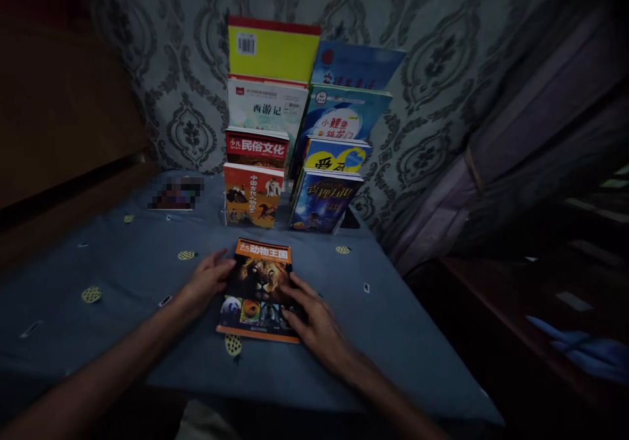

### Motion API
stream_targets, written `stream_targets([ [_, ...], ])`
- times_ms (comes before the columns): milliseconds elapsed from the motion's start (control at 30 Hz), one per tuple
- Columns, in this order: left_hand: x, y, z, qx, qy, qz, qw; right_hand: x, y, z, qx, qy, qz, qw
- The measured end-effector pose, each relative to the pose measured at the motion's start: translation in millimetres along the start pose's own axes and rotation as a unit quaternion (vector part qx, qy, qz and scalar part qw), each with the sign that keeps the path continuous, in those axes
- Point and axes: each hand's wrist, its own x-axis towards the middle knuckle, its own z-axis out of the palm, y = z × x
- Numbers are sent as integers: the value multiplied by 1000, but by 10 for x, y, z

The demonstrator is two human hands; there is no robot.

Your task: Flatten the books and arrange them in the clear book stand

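A book (263, 288) with a lion's face and a row of small animal pictures on its cover lies face up on the blue tablecloth (393, 335). My left hand (209, 281) is at its upper left edge, fingers stretched out and touching or almost touching the cover's side. On the other side, my right hand (312, 319) rests with spread fingers over the right part of the cover. Neither hand is closed around the book. Behind it stand two tiered columns of books, with an orange book (253, 196) front left and a dark blue book (325, 203) front right.
A yellow book (272, 54) stands highest at the back, before a patterned wall (437, 54). A blurred-out flat item (175, 193) lies at the back left. Brown furniture (63, 112) borders the left side; a purplish curtain (442, 191) hangs right.
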Motion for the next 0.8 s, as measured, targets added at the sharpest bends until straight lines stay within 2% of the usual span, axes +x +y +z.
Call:
stream_targets([
  [67, 24, 77, 69, -106, -21, -79, 991, 2, 50, 20, 42, 11, 18, 999],
  [133, 13, 180, 162, -178, -45, -116, 976, 35, 116, 34, 90, 39, 42, 994],
  [233, -16, 348, 278, -232, -75, -89, 966, 159, 202, 8, 194, 67, 106, 973],
  [300, -11, 449, 310, -241, -100, -49, 964, 289, 210, -54, 287, 40, 129, 948],
  [367, 23, 540, 304, -237, -126, -20, 963, 438, 158, -149, 364, 7, 111, 925],
  [433, 79, 633, 275, -229, -148, 5, 962, 584, 65, -263, 392, 7, 73, 917],
  [500, 138, 739, 237, -215, -163, 41, 962, 710, -28, -378, 365, 36, 30, 930],
  [567, 179, 847, 193, -188, -165, 97, 963, 806, -82, -471, 292, 76, -16, 953],
  [667, 172, 951, 113, -75, -162, 185, 967, 871, -58, -527, 168, 115, -75, 976],
  [733, 121, 946, 52, 32, -190, 203, 960, 849, 6, -497, 120, 98, -104, 982],
  [800, 47, 884, -7, 111, -228, 190, 948, 780, 74, -427, 86, 57, -127, 986],
])
